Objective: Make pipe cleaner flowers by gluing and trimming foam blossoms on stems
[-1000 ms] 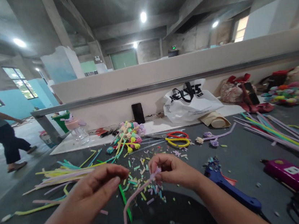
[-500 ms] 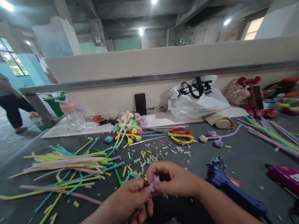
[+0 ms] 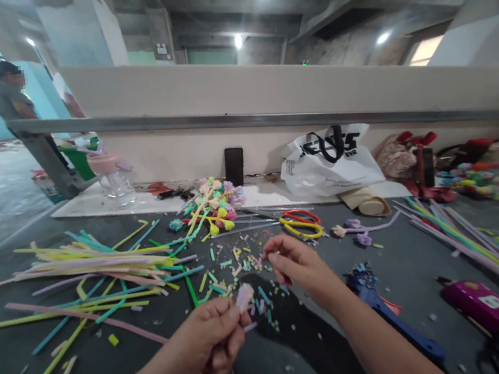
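Observation:
Between the thumb and fingers of my left hand (image 3: 219,330) is a small lilac and whitish fuzzy flower (image 3: 245,297), its tip sticking up; a lilac stem shows below the hand. My right hand (image 3: 293,263) hovers to the right of it, fingers loosely curled and apart, with nothing seen in them. Under and beyond both hands lie short cut bits of pipe cleaner (image 3: 263,300). Farther back is a bunch of pipe-cleaner flowers (image 3: 215,206), beside scissors with yellow and red handles (image 3: 302,227).
Loose pipe cleaners (image 3: 99,260) spread across the left. A blue glue gun (image 3: 396,320) and a purple glue gun (image 3: 477,304) lie at right. Behind stand a clear bottle (image 3: 114,179), a phone (image 3: 234,166) and a white bag (image 3: 326,165). A person (image 3: 11,98) stands at far left.
My right hand has moved off the flower, up and to the right, and opened. My left hand keeps the flower, now more in sight. The view has tilted and shifted slightly.

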{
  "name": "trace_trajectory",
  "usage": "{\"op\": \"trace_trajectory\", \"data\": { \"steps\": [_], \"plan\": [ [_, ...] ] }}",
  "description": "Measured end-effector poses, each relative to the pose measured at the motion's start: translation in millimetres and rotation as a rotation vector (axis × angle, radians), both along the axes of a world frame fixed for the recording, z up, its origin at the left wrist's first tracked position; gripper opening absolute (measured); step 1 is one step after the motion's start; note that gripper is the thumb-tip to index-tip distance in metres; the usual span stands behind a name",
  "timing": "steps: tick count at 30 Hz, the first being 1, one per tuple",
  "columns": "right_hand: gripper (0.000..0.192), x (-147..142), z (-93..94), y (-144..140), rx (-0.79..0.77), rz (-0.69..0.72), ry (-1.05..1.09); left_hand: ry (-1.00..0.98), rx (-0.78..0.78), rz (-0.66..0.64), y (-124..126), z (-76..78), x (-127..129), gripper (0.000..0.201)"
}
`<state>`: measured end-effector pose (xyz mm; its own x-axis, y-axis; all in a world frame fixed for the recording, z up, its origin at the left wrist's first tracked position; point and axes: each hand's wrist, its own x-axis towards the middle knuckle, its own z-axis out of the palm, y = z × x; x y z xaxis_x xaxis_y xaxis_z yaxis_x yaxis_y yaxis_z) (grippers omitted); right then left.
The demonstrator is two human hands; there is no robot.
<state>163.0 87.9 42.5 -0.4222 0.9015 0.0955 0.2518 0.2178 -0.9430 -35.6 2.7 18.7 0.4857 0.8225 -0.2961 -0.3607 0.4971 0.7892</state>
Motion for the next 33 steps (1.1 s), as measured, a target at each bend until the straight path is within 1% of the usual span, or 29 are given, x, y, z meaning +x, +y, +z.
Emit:
{"op": "trace_trajectory", "data": {
  "steps": [1, 2, 3, 4, 6, 9, 11, 13, 15, 18, 23, 25, 27, 30, 32, 33],
  "plan": [
    [0.01, 2.3, -4.1, 6.0, 0.085, -0.113, -0.085, -0.036, -0.01, 0.035, 2.0, 0.6, -3.2, 0.02],
    [0.007, 3.7, -8.6, 11.0, 0.163, -0.186, -0.19, -0.069, -0.016, 0.072, 4.5, 1.4, -6.6, 0.018],
    [0.006, 4.1, -13.0, 14.7, 0.225, -0.217, -0.288, -0.098, -0.019, 0.11, 7.3, 2.2, -10.0, 0.017],
    [0.007, 3.5, -17.0, 16.7, 0.269, -0.216, -0.366, -0.126, -0.022, 0.146, 10.2, 2.9, -13.2, 0.015],
    [0.009, -0.1, -22.3, 15.6, 0.3, -0.164, -0.428, -0.177, -0.022, 0.209, 15.2, 4.2, -18.3, 0.015],
    [0.01, -7.4, -22.7, 5.7, 0.34, -0.057, -0.51, -0.22, -0.017, 0.262, 19.2, 5.0, -21.6, 0.016],
    [0.007, -10.5, -20.3, -1.8, 0.364, 0.001, -0.657, -0.222, -0.018, 0.275, 20.0, 4.2, -21.6, 0.015],
    [0.008, -11.5, -18.2, -7.0, 0.356, 0.041, -0.819, -0.213, -0.021, 0.273, 20.1, 2.2, -20.8, 0.016],
    [0.008, -11.3, -17.2, -9.4, 0.327, 0.073, -0.9, -0.196, -0.024, 0.26, 20.1, -0.5, -19.6, 0.016],
    [0.004, -10.9, -16.3, -9.3, 0.318, 0.1, -0.896, -0.173, -0.023, 0.228, 19.7, -3.3, -17.8, 0.014],
    [0.011, -14.1, -12.7, -7.0, 0.321, 0.027, -0.704, -0.153, -0.022, 0.193, 17.2, -2.4, -15.6, 0.014],
    [0.014, -15.6, -12.6, -7.2, 0.315, 0.052, -0.656, -0.156, -0.02, 0.176, 16.4, -0.9, -14.8, 0.014],
    [0.015, -16.3, -13.9, -8.0, 0.341, 0.115, -0.631, -0.16, -0.02, 0.159, 16.1, 0.3, -14.4, 0.014],
    [0.01, -15.1, -16.1, -8.9, 0.407, 0.199, -0.61, -0.192, -0.031, 0.118, 16.1, 0.9, -15.3, 0.014],
    [0.01, -13.3, -16.7, -8.2, 0.458, 0.17, -0.6, -0.232, -0.046, 0.077, 16.0, 0.1, -16.9, 0.014],
    [0.011, -12.3, -16.9, -7.4, 0.487, 0.129, -0.592, -0.252, -0.056, 0.056, 15.9, -0.4, -17.8, 0.014]
  ]
}}
